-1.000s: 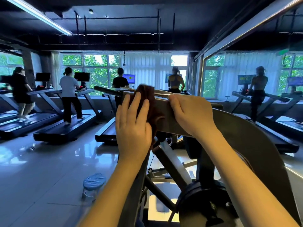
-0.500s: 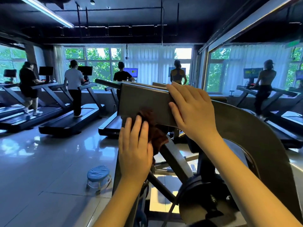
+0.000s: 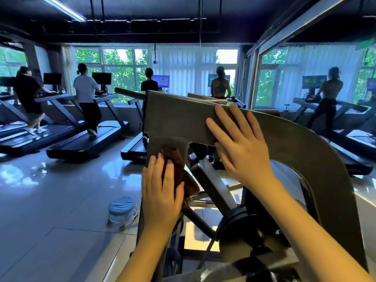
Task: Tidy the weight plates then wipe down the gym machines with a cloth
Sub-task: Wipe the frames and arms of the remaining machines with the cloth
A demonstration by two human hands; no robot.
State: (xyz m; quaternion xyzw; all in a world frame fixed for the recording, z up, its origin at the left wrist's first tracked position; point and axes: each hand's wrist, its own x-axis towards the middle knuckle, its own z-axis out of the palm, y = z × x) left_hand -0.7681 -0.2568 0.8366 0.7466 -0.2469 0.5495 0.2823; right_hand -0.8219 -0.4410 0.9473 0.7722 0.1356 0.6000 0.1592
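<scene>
Tiled floor [image 3: 50, 200]: glossy, pale, reflecting window light.
Wall mirror [image 3: 305, 64]: right side, repeating one runner and a treadmill.
Treadmills [image 3: 85, 143]: row along the far windows, four people on them, backs to camera; the third partly hidden behind the machine.
Grey machine frame [image 3: 179, 115]: closest item, flat horizontal beam curving down at right, upright post beneath its left end; blocks much of the middle and right of the room.
Dark round disc [image 3: 240, 226]: low on the frame, between the forearms; possibly a weight plate or a pivot hub, too dim to tell.
Blue-topped stool [image 3: 121, 204]: on the floor just left of the post, apart from it.
Right hand [image 3: 240, 143]: flat on the beam's face, fingers spread and straight, tips at the top edge, gripping nothing.
Left hand [image 3: 160, 192]: fingers straight and close together, pressing the cloth against the post.
Brown cloth [image 3: 173, 157]: bunched under the left palm on the post, just below the beam, one corner hanging out at right.
</scene>
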